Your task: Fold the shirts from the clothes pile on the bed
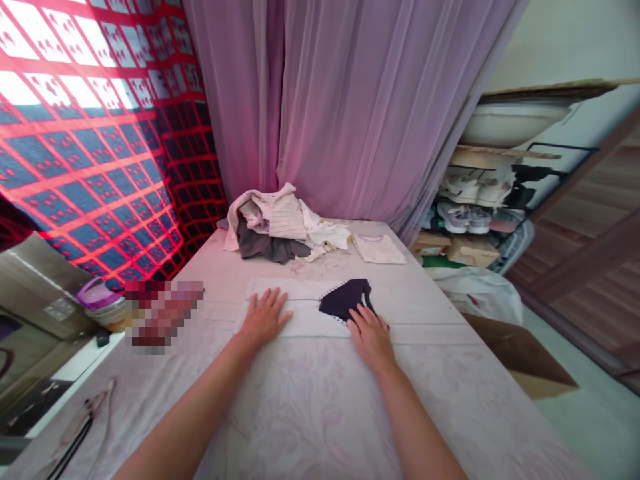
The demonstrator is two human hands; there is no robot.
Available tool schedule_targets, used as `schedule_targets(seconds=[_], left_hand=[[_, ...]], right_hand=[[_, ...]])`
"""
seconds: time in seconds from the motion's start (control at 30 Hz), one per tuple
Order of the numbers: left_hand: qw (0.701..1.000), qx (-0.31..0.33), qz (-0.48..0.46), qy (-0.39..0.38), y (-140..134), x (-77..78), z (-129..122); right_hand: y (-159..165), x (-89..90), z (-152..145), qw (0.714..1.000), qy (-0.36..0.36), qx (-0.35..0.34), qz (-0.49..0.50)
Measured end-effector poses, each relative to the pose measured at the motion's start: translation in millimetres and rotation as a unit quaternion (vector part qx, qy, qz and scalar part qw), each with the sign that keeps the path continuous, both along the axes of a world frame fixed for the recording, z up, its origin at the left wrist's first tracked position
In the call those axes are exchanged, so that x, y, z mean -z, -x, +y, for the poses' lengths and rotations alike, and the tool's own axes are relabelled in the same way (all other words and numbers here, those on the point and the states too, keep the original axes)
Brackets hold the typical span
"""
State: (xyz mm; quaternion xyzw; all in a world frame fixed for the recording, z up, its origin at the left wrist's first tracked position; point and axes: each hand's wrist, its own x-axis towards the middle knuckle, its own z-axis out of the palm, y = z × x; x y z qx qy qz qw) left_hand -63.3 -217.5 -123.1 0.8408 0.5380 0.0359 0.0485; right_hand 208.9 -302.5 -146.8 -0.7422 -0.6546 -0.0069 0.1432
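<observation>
A white garment lies spread flat on the cloth-covered table. My left hand rests palm down on its left part, fingers apart. My right hand lies flat at the garment's right end, its fingertips touching a small dark purple piece of clothing with a white dotted edge. Neither hand grips anything.
A heap of unfolded clothes sits at the table's far end, with a folded pale top to its right. A purple curtain hangs behind. A shoe rack and a cardboard box stand on the right. Bowls sit on the left.
</observation>
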Motion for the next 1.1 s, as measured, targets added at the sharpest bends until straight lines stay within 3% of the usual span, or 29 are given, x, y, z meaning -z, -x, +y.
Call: schedule_targets(seconds=[0.2,0.37,1.1], left_hand=[[0.999,0.024,-0.01,-0.044,0,-2.2,-15],[0.997,0.05,-0.055,-0.028,3,4.4,-28],[0.988,0.073,-0.135,0.0,11,5.2,-31]], right_hand=[[-2,3.5,1,1.0,-0.003,-0.003,-0.008],[-2,3.6,0,1.0,-0.022,-0.009,-0.018],[-15,21.3,1,0.995,-0.075,-0.036,-0.046]])
